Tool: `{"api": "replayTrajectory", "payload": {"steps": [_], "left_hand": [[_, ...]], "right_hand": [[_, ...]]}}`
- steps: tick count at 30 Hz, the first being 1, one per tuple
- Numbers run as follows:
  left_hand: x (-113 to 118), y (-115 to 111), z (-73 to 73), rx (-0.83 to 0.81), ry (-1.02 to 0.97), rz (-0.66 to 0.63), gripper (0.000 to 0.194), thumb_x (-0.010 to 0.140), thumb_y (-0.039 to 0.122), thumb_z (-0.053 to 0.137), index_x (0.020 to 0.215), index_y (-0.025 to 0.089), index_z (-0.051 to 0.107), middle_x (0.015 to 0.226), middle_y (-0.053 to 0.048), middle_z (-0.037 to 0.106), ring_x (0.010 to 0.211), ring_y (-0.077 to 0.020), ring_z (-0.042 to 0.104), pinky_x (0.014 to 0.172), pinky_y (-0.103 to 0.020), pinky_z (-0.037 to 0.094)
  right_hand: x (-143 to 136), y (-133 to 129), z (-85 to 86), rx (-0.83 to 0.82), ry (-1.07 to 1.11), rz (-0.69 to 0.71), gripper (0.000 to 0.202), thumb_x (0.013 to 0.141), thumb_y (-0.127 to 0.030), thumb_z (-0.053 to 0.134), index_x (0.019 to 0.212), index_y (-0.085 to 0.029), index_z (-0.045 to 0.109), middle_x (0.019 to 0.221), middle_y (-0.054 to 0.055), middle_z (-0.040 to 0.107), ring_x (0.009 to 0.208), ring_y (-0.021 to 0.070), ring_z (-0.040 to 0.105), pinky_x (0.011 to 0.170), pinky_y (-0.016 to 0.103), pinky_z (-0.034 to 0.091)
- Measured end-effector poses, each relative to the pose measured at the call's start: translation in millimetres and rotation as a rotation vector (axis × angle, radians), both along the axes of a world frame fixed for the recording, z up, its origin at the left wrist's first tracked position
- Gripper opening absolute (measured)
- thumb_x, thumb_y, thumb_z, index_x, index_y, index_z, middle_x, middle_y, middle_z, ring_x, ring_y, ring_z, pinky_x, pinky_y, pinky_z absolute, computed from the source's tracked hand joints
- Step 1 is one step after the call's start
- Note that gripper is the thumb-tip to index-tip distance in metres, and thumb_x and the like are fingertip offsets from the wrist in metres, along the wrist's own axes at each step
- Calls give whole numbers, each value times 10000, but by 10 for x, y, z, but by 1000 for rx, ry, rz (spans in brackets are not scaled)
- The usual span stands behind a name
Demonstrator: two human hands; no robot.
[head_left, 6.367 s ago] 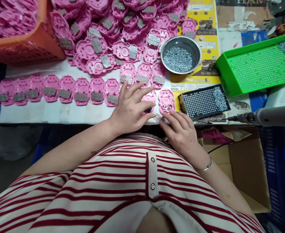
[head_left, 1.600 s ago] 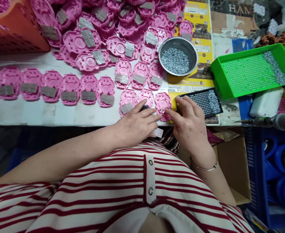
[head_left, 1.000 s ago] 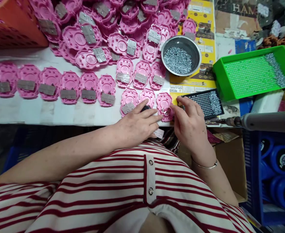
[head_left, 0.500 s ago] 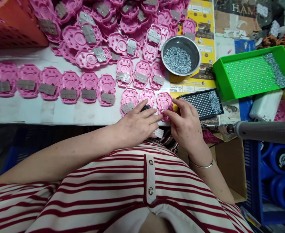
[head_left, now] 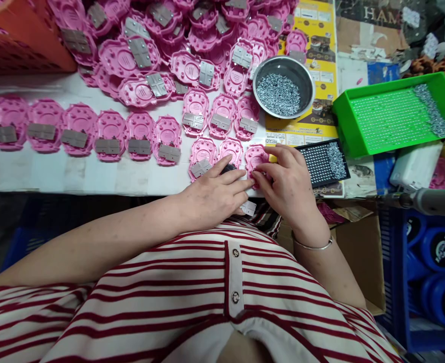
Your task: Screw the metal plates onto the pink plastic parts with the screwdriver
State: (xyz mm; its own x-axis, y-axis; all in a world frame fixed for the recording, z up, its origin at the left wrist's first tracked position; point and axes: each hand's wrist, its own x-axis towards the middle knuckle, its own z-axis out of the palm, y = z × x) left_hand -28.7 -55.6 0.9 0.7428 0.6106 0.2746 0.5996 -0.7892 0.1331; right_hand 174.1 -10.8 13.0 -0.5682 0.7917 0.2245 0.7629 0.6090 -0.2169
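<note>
My left hand (head_left: 217,194) reaches over the table edge, fingers pointing right, with a grey metal plate (head_left: 248,207) under its lower fingers. A dark object (head_left: 228,169) shows between its thumb and index finger. At its fingertips lies a pink plastic shell (head_left: 256,156) without a metal plate on it. My right hand (head_left: 285,181) is on this shell's right side, its thumb and index finger bent towards the shell's lower part; whatever is between them is too small to make out. Another pink shell (head_left: 203,151) with a grey plate lies left of my left fingers.
Rows of pink shells (head_left: 110,126) and a heap of them (head_left: 127,58) lie beyond my hands. A steel bowl (head_left: 258,98) of screws, a black perforated tray (head_left: 319,182) and a green tray (head_left: 349,146) stand right. An orange basket (head_left: 25,40) is at upper left. A grey rod (head_left: 438,201) sticks in from the right.
My right thumb and index finger have drawn nearer to each other over the shell. The grey rod at the right has shifted further right. My left hand has stayed in place.
</note>
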Motion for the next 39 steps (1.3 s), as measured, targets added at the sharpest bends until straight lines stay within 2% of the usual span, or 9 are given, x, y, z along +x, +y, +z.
{"api": "replayTrajectory", "payload": {"steps": [5, 9, 13, 19, 24, 29, 35, 39], "left_hand": [[0, 12, -2, 1, 3, -5, 219, 934, 351, 629, 1012, 167, 718, 1293, -45, 678, 1229, -252, 596, 1221, -542, 270], [-4, 23, -1, 15, 8, -10, 238, 927, 366, 639, 1027, 165, 716, 1290, -55, 678, 1208, -257, 606, 1182, -541, 339], [-14, 30, -1, 18, 6, -15, 227, 930, 361, 633, 1014, 169, 720, 1277, -59, 684, 1193, -261, 610, 1158, -544, 367], [-13, 29, 8, -15, 16, -13, 218, 918, 347, 650, 1020, 166, 717, 1285, -58, 678, 1201, -261, 598, 1175, -552, 333], [-5, 24, 8, -8, 7, -1, 225, 922, 356, 645, 1017, 165, 716, 1269, -50, 685, 1203, -251, 596, 1210, -549, 281], [-3, 29, 12, 7, 12, -9, 217, 919, 353, 650, 1008, 165, 711, 1264, -50, 687, 1203, -262, 600, 1162, -551, 364], [-1, 35, 22, 16, 25, -10, 222, 912, 371, 659, 1005, 176, 710, 1255, -46, 691, 1180, -252, 613, 1151, -546, 385], [5, 35, 25, 18, 33, -18, 223, 920, 369, 647, 1007, 174, 712, 1267, -55, 687, 1186, -250, 612, 1158, -551, 372]], "right_hand": [[-42, -6, 27, 36, -51, 15, 249, 924, -277, 553, 844, -135, 741, 1148, 151, 684, 1177, 313, 564, 1020, 492, 502], [-45, -44, 18, 80, -96, 36, 248, 931, -240, 529, 848, -116, 727, 1180, 171, 677, 1201, 308, 553, 1047, 474, 493], [15, -64, -11, 101, -106, 81, 202, 923, -204, 540, 943, -111, 718, 1200, 160, 674, 1182, 287, 568, 1037, 449, 503], [63, -80, -29, 146, -138, 104, 187, 937, -207, 532, 1019, -144, 687, 1259, 130, 656, 1225, 272, 550, 1017, 433, 487], [70, -105, -58, 334, -218, 135, 174, 947, -211, 530, 1053, -163, 659, 1271, 84, 666, 1217, 223, 551, 1020, 383, 446], [126, -95, -115, 449, -178, 171, 128, 920, -197, 579, 1019, -172, 656, 1263, 82, 672, 1210, 207, 549, 1031, 364, 432], [173, -102, -114, 455, -168, 161, 117, 911, -206, 597, 1014, -207, 652, 1273, 79, 665, 1209, 210, 555, 1019, 375, 442], [180, -112, -79, 351, -184, 139, 149, 934, -212, 557, 1047, -211, 654, 1296, 85, 651, 1207, 220, 553, 980, 389, 448]]}}
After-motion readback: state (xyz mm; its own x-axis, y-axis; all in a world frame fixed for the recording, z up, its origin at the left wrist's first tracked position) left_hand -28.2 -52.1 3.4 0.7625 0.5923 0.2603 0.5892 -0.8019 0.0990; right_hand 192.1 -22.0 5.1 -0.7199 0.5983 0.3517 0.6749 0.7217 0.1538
